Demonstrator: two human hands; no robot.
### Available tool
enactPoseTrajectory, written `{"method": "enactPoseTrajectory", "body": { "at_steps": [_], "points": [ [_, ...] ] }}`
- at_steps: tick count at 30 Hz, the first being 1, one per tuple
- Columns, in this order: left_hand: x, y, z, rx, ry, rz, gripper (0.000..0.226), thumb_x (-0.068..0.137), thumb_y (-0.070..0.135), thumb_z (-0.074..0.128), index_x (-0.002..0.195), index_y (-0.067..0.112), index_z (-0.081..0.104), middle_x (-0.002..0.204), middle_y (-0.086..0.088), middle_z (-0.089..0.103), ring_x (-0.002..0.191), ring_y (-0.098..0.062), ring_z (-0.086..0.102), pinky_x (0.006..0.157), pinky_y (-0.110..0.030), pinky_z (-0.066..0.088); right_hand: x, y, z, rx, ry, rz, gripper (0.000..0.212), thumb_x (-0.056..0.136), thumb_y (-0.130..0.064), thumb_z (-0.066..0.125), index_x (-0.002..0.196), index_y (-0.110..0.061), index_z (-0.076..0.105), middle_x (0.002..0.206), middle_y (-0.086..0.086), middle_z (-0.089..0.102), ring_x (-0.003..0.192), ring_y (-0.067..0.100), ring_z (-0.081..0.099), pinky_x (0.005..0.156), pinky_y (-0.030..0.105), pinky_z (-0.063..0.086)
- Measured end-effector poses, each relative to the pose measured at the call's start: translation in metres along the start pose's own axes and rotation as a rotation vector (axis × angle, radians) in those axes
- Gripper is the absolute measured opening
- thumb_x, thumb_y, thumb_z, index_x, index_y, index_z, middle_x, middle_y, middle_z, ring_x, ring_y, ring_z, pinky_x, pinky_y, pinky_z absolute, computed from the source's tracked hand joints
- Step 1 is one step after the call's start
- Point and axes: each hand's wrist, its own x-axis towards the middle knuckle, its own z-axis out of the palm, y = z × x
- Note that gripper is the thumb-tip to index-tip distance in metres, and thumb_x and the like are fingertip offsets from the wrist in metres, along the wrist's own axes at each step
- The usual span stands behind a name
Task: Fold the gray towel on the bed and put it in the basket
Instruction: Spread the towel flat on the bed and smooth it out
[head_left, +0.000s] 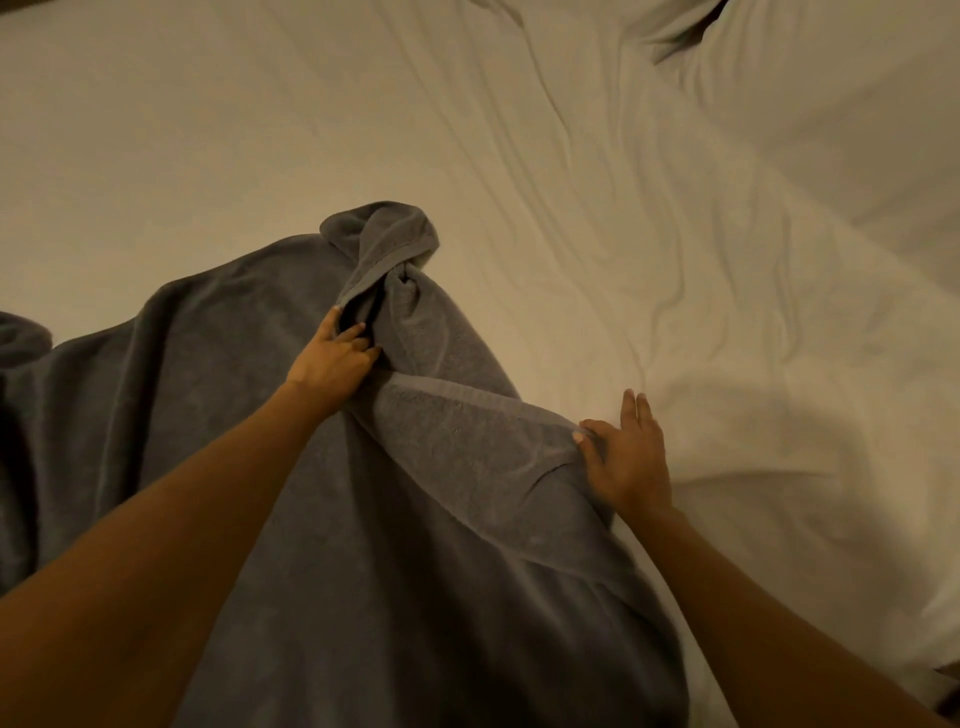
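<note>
Gray towel (363, 571), left fingers (353, 332) around bunched fold (400, 244), right fingers (631, 410) flat on hem (467, 387), wrinkled bed (675, 234) beyond

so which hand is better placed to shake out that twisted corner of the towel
Left. The left hand already grips the gray towel right at the twisted corner, fingers curled into the folds. The right hand rests nearer, at the hem, fingers straight over the sheet.
</note>
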Motion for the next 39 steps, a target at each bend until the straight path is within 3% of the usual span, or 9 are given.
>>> {"method": "enactPoseTrajectory", "body": {
  "at_steps": [6,10,17,23,27,31,34,39],
  "points": [
    [0.001,0.0,0.006,-0.042,0.02,0.005,0.053,0.098,0.035,0.042,0.147,0.016,0.03,0.156,-0.004,0.029,0.149,-0.021,0.014,0.12,-0.051,-0.003,-0.002,-0.003,0.005,0.017,0.083,0.063,0.045,0.101,-0.038,0.03,0.131,-0.018,0.056,0.158,0.018,0.006,0.147,0.029,-0.001,0.12,0.047,0.002],
    [0.002,0.001,0.01,-0.056,0.019,0.017,0.059,0.096,0.046,0.039,0.145,0.014,0.032,0.157,-0.007,0.027,0.149,-0.022,0.012,0.119,-0.051,-0.005,0.0,-0.003,0.008,-0.029,0.062,0.046,0.039,0.098,-0.035,0.041,0.131,-0.018,0.055,0.159,0.018,0.003,0.147,0.03,-0.003,0.119,0.046,0.001],
    [-0.001,-0.001,0.008,-0.086,0.086,0.025,0.045,0.095,0.03,0.05,0.136,0.014,0.042,0.146,-0.006,0.044,0.146,-0.021,0.024,0.119,-0.048,-0.007,-0.002,-0.006,0.009,-0.002,0.07,0.05,0.024,0.089,-0.031,0.057,0.097,-0.009,0.061,0.155,0.022,0.018,0.146,0.032,0.006,0.118,0.05,0.004],
    [-0.003,0.001,-0.009,-0.126,0.118,-0.033,0.042,0.098,0.026,0.044,0.137,0.013,0.034,0.147,-0.009,0.044,0.145,-0.021,0.026,0.121,-0.045,-0.004,-0.025,-0.01,-0.01,0.026,0.257,0.023,0.029,0.087,-0.02,0.065,0.066,-0.001,0.06,0.143,0.028,0.04,0.138,0.039,0.031,0.114,0.055,0.019],
    [0.008,0.011,-0.041,-0.123,0.191,-0.021,0.058,0.093,0.018,0.052,0.143,0.009,0.023,0.147,-0.011,0.043,0.144,-0.022,0.029,0.121,-0.045,-0.005,-0.047,-0.002,-0.027,-0.069,0.336,0.163,0.024,0.089,-0.017,0.059,0.072,0.0,0.062,0.133,0.027,0.052,0.131,0.039,0.042,0.111,0.055,0.026],
    [0.031,0.035,-0.089,-0.09,0.276,0.032,0.045,0.097,0.017,0.044,0.139,0.007,0.033,0.14,-0.014,0.051,0.139,-0.026,0.037,0.12,-0.045,-0.005,-0.065,0.026,-0.043,-0.201,0.318,0.276,0.028,0.092,-0.025,0.053,0.08,-0.003,0.066,0.13,0.025,0.056,0.128,0.038,0.046,0.109,0.055,0.026],
    [0.05,0.052,-0.124,-0.024,0.293,0.035,0.04,0.099,0.018,0.039,0.138,0.008,0.04,0.144,-0.013,0.047,0.143,-0.029,0.029,0.12,-0.049,-0.003,-0.07,0.048,-0.053,-0.3,0.217,0.336,0.026,0.089,-0.028,0.059,0.095,-0.004,0.069,0.136,0.024,0.051,0.131,0.037,0.041,0.111,0.055,0.02],
    [0.082,0.061,-0.173,-0.069,0.363,-0.033,0.04,0.098,0.013,0.039,0.137,0.007,0.043,0.145,-0.014,0.046,0.144,-0.028,0.027,0.119,-0.052,-0.007,-0.06,0.072,-0.067,-0.353,0.133,0.399,0.03,0.095,-0.034,0.044,0.107,-0.018,0.066,0.15,0.013,0.037,0.141,0.03,0.025,0.115,0.051,0.004]
  ]
}}
